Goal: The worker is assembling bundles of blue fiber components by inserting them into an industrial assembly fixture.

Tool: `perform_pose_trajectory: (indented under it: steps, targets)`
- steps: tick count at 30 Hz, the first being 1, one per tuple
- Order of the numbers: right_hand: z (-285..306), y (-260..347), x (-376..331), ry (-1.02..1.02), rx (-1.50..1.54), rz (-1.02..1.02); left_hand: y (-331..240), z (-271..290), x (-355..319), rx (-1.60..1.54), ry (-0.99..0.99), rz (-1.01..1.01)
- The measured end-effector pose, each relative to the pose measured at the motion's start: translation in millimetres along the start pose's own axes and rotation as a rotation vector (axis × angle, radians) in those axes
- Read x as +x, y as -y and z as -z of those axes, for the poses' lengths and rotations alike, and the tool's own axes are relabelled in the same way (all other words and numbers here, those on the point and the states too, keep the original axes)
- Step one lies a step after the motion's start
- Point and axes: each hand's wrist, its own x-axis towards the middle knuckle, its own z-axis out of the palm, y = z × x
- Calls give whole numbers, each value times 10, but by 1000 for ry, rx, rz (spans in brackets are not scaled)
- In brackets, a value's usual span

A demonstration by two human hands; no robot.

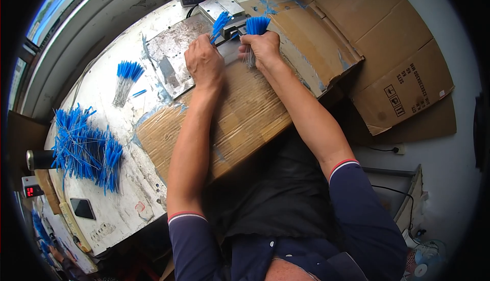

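Blue-tipped wires point(220, 23) | left fingers point(205, 40): pinching several | right fingers point(248, 40): clasping bundle point(258, 25)

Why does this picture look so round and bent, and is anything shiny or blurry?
Head view: the fisheye lens bends straight edges and leaves black corners; head view: the metal plate shines in patches; head view: the thin wires below the right hand look too fine and soft to tell apart.
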Motion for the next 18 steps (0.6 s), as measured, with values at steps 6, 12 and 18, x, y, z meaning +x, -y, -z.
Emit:
perform_pose_trajectory:
  steps: [6,12,18]
  targets:
    - [116,-33,-104,115,169,-3,27,10,-21,33,181,44]
    - [255,-51,-87,182,213,-68,7,-8,-25,20,221,25]
    - [268,-29,-162,239,182,-91,13,19,-28,44,216,-22]
